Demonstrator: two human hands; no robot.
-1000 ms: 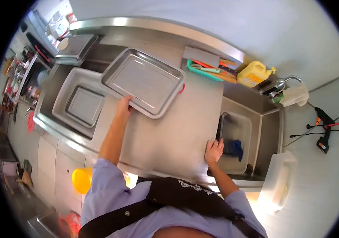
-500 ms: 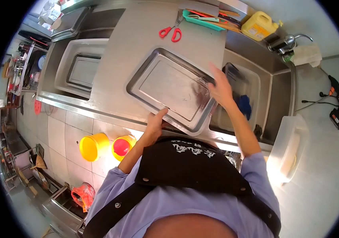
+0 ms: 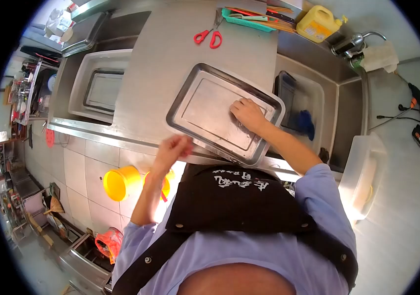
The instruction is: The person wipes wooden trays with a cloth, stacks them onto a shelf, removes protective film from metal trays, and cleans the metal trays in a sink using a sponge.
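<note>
On the steel counter (image 3: 153, 73): a metal tray (image 3: 205, 108) is lying near the front edge, between the scissors (image 3: 215, 32) and the person's apron (image 3: 242, 209).
Right hand (image 3: 248, 114): it is resting on the tray's floor with fingers curled under; whether it is gripping anything there, one cannot tell.
Left hand (image 3: 174, 149): it is hovering blurred just beside the tray's near-left rim, loosely curled, showing nothing held.
Tray's risk: its near-right corner is seemingly overhanging the edge, so hard pressing there could be tipping it, or sliding it toward the sink (image 3: 353, 105).
Tray's lie: the rimmed face is pointing up; the long axis is slanting from far left to near right.
</note>
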